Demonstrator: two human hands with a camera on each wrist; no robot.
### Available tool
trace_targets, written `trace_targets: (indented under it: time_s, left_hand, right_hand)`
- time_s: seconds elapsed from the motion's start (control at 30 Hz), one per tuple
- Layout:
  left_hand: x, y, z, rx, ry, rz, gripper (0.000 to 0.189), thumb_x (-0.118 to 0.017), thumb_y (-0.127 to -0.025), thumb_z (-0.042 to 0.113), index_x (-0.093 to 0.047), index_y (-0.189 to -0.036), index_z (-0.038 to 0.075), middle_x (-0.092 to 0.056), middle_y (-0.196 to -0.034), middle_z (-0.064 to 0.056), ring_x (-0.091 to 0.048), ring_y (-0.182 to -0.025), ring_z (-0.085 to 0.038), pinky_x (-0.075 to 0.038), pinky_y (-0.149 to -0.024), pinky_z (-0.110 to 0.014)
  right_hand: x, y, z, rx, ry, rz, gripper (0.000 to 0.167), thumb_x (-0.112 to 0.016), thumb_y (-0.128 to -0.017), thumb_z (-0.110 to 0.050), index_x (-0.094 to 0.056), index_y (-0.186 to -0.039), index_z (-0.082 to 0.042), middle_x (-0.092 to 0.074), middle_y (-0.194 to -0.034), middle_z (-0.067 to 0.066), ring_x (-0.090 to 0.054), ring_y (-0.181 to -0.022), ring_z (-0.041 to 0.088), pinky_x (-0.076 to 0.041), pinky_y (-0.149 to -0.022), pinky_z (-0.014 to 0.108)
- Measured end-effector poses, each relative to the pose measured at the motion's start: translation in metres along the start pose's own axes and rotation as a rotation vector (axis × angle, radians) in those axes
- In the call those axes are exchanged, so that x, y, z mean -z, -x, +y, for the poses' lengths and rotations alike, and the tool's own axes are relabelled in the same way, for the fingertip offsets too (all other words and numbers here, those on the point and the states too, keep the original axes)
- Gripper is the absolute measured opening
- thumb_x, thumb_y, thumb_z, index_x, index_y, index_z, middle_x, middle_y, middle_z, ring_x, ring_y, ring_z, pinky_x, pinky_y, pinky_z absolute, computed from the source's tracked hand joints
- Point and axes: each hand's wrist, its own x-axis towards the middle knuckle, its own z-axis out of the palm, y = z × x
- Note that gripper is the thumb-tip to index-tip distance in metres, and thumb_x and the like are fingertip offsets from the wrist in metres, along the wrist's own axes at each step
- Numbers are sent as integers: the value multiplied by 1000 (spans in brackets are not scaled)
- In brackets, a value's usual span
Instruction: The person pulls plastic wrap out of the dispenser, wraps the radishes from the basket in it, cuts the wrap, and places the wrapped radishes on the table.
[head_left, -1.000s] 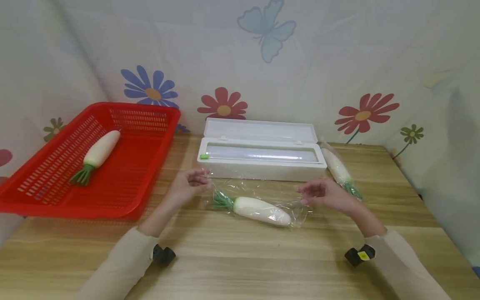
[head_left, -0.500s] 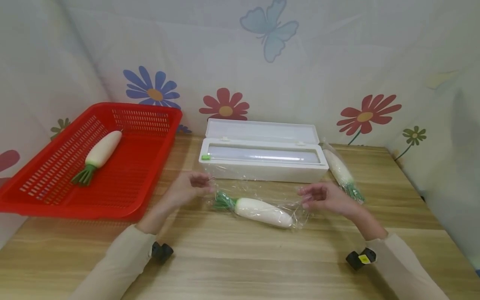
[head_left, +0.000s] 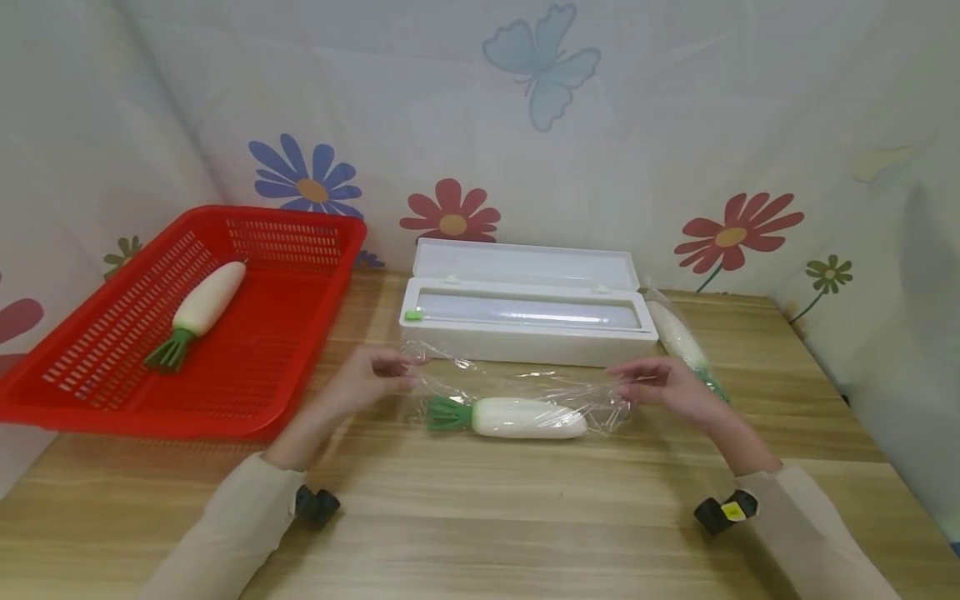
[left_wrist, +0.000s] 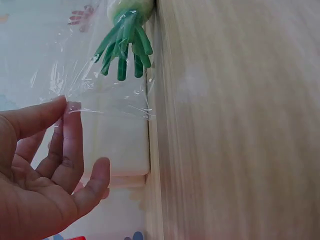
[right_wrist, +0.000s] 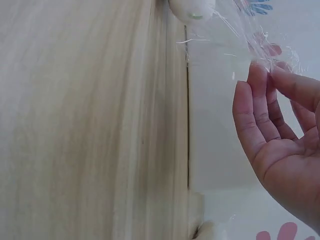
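A white radish with green stalks lies crosswise on the table, with a sheet of clear plastic wrap over and behind it. My left hand pinches the wrap's left end between thumb and fingertips, beyond the stalks. At the other end my right hand pinches gathered wrap between thumb and fingers, near the radish's tip. The wrap stretches between both hands, raised along its far side. Directly behind stands a white wrap dispenser, its lid up and a roll inside.
On the left, a red plastic basket holds one unwrapped radish. Another radish, wrapped in film, lies beside the dispenser's right end, partly behind my right hand. A flowered cloth hangs behind the wooden table.
The radish has turned from slanting to nearly straight across. The wrap is pulled up and tauter behind it. My right hand has shifted slightly right and the left slightly left.
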Motion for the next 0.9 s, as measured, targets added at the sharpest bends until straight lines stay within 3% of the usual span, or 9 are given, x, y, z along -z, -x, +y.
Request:
trace_targets:
  time_s: [0.13,0.23,0.4,0.63,0.73,0.9]
  left_hand:
    - [1,0,-1,13,48,-44,26,-64,-80,-1,-64,-106,-6,-64,-106,-19,-59,-98,-28,-50,-80,-32]
    - [2,2,-2,6,49,-67,23,-63,-80,-4,-65,-102,-7,-65,-104,-19,-59,-101,-25,-49,-81,-30]
    - [6,6,-2,-13,18,-132,16,-61,-79,-8,-67,-94,-10,-66,-94,-21,-63,-80,-13,-51,-70,-29]
    - [9,13,-2,-68,-71,-262,16,-63,-78,-7,-71,-91,-1,-69,-90,-12,-62,-80,-16,-51,-70,-28]
    - [10,16,-2,-75,-98,-325,21,-64,-78,-6,-72,-95,4,-69,-91,-8,-60,-79,-18,-51,-70,-28]
    - [12,21,-1,-52,-168,-429,26,-62,-80,0,-70,-103,9,-67,-99,-5,-58,-88,-20,-48,-79,-32]
  right_hand:
    - [3,1,3,22,-40,-12,28,-60,-86,-6,-58,-108,12,-65,-92,-2,-61,-81,8,-52,-72,26]
    - [5,3,7,58,-41,-29,20,-59,-86,-3,-62,-100,10,-66,-90,-8,-61,-79,8,-52,-71,25]
    - [7,7,10,172,-19,-85,13,-62,-84,-2,-68,-92,5,-66,-91,-6,-60,-83,10,-51,-71,25]
    - [5,15,13,345,6,-200,14,-61,-80,6,-71,-89,0,-65,-89,-4,-58,-83,8,-51,-69,23]
    - [2,18,15,374,29,-264,16,-61,-79,9,-70,-91,1,-65,-89,0,-58,-85,6,-50,-69,23]
    - [1,24,17,341,46,-357,18,-63,-81,4,-69,-97,1,-65,-95,9,-57,-89,7,-50,-72,25]
